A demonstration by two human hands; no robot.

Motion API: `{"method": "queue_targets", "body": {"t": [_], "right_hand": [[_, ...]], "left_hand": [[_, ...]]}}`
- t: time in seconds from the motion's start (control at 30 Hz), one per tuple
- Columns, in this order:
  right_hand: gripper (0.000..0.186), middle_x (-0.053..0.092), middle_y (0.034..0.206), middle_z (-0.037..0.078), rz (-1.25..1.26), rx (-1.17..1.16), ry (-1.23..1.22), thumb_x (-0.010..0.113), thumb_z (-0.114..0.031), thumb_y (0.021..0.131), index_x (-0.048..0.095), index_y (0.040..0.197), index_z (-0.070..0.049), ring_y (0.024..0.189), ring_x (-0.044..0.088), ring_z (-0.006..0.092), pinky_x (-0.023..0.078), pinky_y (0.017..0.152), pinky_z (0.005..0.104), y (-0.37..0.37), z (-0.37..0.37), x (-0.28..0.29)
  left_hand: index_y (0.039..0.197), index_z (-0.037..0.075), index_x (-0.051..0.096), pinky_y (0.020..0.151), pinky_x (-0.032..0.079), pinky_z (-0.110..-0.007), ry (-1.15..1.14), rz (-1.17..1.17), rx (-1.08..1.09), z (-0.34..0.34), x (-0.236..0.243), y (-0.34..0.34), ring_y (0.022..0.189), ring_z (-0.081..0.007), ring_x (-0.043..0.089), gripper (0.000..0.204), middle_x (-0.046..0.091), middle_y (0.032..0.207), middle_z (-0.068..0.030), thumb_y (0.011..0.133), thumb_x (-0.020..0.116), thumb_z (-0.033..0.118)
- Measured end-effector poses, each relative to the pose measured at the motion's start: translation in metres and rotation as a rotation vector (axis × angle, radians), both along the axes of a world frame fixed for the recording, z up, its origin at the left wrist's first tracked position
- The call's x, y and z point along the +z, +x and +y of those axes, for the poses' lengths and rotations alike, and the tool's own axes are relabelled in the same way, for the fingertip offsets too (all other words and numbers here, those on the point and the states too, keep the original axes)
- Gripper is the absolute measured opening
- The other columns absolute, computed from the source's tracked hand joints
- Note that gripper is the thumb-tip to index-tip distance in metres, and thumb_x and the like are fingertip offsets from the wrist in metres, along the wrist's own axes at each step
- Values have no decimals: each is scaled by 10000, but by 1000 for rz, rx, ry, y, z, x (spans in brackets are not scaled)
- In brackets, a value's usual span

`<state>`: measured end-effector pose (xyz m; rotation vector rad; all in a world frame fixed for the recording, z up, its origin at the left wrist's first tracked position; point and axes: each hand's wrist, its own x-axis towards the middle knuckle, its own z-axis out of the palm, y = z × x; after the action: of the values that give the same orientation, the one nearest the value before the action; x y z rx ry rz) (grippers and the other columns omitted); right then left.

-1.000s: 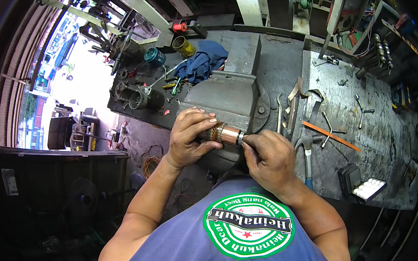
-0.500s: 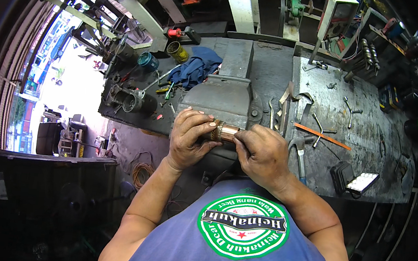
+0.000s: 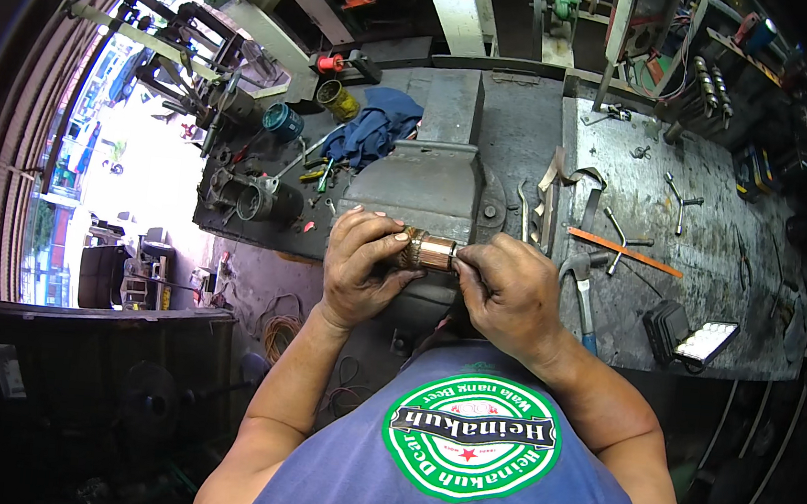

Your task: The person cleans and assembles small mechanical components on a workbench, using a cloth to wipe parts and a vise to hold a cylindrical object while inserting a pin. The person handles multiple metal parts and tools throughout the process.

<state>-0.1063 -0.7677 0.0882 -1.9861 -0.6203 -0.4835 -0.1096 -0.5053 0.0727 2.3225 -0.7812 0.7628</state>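
A motor armature [image 3: 435, 253] with a copper commutator lies crosswise between my hands, in front of the large grey bench vise [image 3: 411, 185]. Wrapped around its wound end at the left is my left hand [image 3: 361, 266], fingers on top and thumb below. My right hand [image 3: 509, 285] is closed in a pinch at the armature's right end, by the commutator and shaft. Whether a small piece sits between those right fingertips is hidden.
To the right lie an orange hacksaw blade [image 3: 626, 252], a hammer [image 3: 584, 301], lug wrenches [image 3: 682, 203] and a lit work lamp [image 3: 706, 343]. Blue cloth [image 3: 376, 127], a yellow can [image 3: 338, 100] and a teal can [image 3: 283, 122] stand at the back left.
The right hand has shifted slightly at the armature's end, and more of the commutator shows. The left hand keeps its grip. The whole view has tilted a little.
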Motion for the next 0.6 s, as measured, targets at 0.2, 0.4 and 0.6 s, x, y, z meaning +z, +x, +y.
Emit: {"method": "queue_targets", "body": {"t": [0.2, 0.4, 0.6], "right_hand": [[161, 672, 811, 108, 51, 26, 46, 876, -29, 872, 780, 999, -53, 691, 688, 314, 538, 630, 441, -4, -4, 2], [221, 650, 805, 94, -18, 27, 22, 885, -20, 858, 799, 1056, -66, 696, 678, 303, 532, 619, 437, -5, -1, 4], [295, 642, 815, 84, -33, 47, -20, 880, -32, 868, 826, 1151, -92, 736, 697, 305, 563, 650, 436, 1, 8, 8]], "left_hand": [[1215, 111, 764, 1127, 513, -539, 17, 30, 34, -4, 6, -1, 1199, -345, 726, 597, 791, 1274, -80, 699, 1032, 243], [1215, 85, 790, 1055, 565, -480, 40, 149, -29, 1, 20, 8, 1152, -339, 747, 620, 808, 1244, -101, 692, 1029, 315], [1246, 67, 802, 990, 594, -454, 27, 259, -98, 6, 34, 14, 1139, -330, 750, 625, 813, 1233, -112, 725, 1021, 333]]}}
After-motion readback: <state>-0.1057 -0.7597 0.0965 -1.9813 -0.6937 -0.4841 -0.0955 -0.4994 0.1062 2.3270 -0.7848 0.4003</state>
